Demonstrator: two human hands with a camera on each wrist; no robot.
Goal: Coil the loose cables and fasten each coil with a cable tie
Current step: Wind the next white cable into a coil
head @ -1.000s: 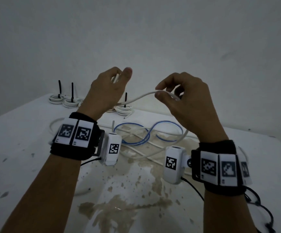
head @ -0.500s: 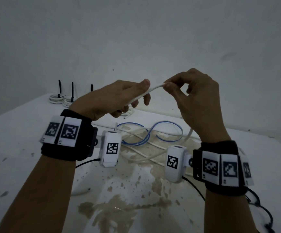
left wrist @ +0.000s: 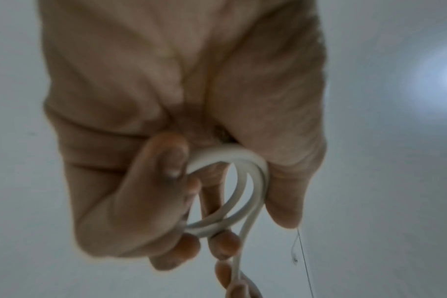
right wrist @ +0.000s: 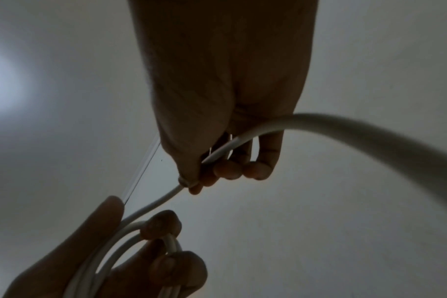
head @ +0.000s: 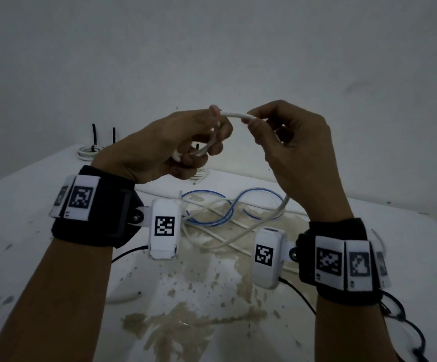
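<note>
- Cable: the white cable (head: 234,115) looks light and springy, so I judge loops will spring open unless pinched where they cross.
- My left hand (head: 170,145) grips two small loops, held above the table (head: 16,244); my right hand (head: 290,147) pinches the running length just beside.
- Count: I see two tied coils (head: 86,152) clearly at the back, a third half hidden; one blue cable (head: 212,220) lies loose.

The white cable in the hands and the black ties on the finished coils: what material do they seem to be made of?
The white cable looks like a smooth, matt plastic or rubber jacket: it bends into even loops in the left hand without creasing. What is inside does not show. The black ties look like stiff plastic, probably nylon: their free ends stand upright from the coils. They are too small to tell more.
</note>
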